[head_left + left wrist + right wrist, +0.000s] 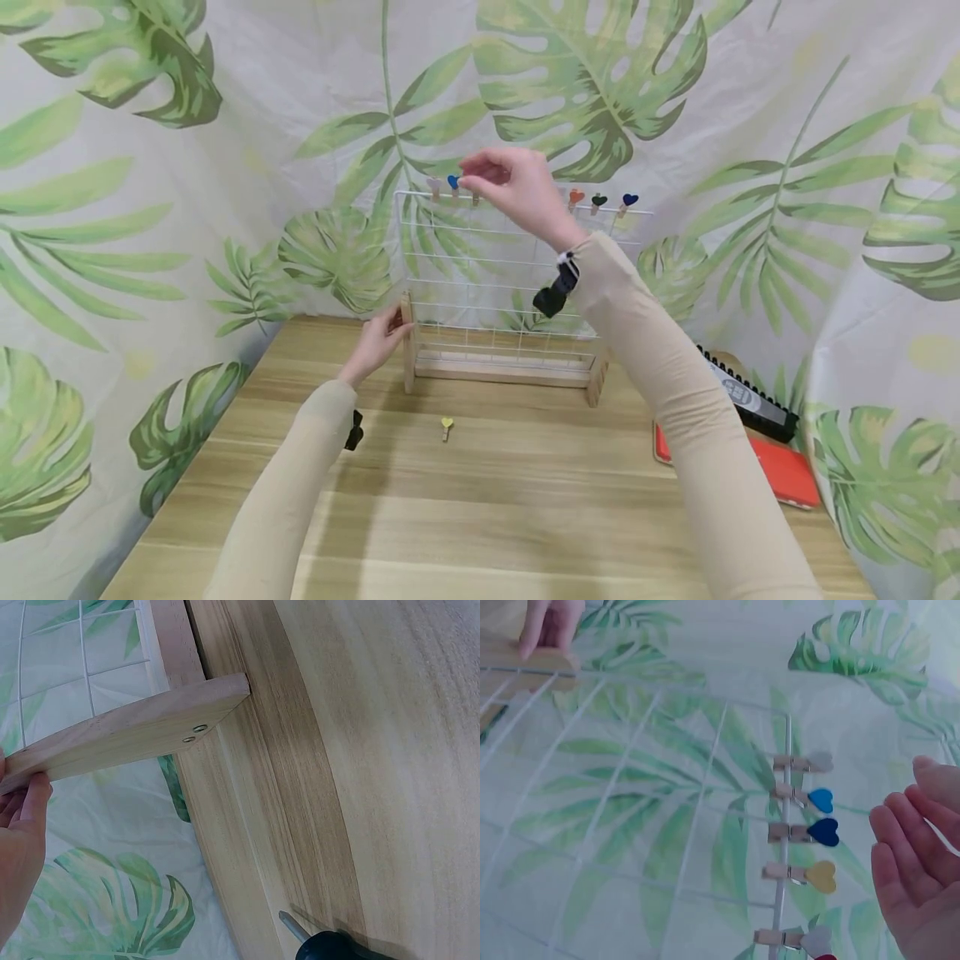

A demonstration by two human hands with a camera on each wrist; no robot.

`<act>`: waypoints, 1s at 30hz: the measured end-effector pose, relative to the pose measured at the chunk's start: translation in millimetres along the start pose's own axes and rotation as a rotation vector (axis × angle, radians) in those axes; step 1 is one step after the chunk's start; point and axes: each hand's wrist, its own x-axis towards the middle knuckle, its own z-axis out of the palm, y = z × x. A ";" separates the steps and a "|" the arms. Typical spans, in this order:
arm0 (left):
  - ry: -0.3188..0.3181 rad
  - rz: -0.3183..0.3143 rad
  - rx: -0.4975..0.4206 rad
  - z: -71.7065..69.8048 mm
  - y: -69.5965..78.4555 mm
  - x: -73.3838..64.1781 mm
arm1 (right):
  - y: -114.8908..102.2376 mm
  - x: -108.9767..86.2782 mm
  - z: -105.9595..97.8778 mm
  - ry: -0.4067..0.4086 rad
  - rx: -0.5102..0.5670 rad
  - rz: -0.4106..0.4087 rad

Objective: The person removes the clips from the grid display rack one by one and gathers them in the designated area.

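Observation:
A white wire grid rack (pixel 525 325) with a wooden base stands upright on the table. My left hand (pixel 381 342) grips its left wooden post (pixel 127 735) between thumb and fingers. Several small wooden clothespins with coloured hearts line the grid's top wire, among them a light blue heart clothespin (pixel 820 799), a dark blue one (pixel 823 832) and a yellow one (pixel 822 877). Just above that row is my right hand (pixel 517 183), its fingers loosely bent and holding nothing, apart from the clips in the right wrist view. Another yellow heart clothespin (pixel 447 427) lies on the table before the rack.
To the right on the table lie a red flat case (pixel 783 471) and a black-and-grey toothed object (pixel 753 408). Part of what looks like a screwdriver (pixel 330 945) shows at the bottom of the left wrist view. A leaf-patterned cloth (pixel 337 92) hangs behind the rack.

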 end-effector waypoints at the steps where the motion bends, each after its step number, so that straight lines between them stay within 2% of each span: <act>1: -0.002 -0.002 0.000 -0.1 0.0 -0.5 | 0.1 4.4 -2.1 0.000 -0.010 0.006; 5: 0.001 -0.006 -0.003 0.1 -1.3 -1.4 | 3.8 20.4 -2.8 -0.031 -0.042 0.020; 12: 0.005 0.001 -0.001 0.2 -1.0 -0.9 | 8.5 38.1 8.1 -0.114 -0.092 0.018; 16: 0.005 0.006 0.005 -0.3 0.3 -0.7 | 7.0 43.8 10.7 -0.153 -0.135 0.000; 30: 0.015 -0.001 -0.005 1.2 -1.6 -0.2 | 8.1 53.5 22.4 -0.193 -0.196 -0.044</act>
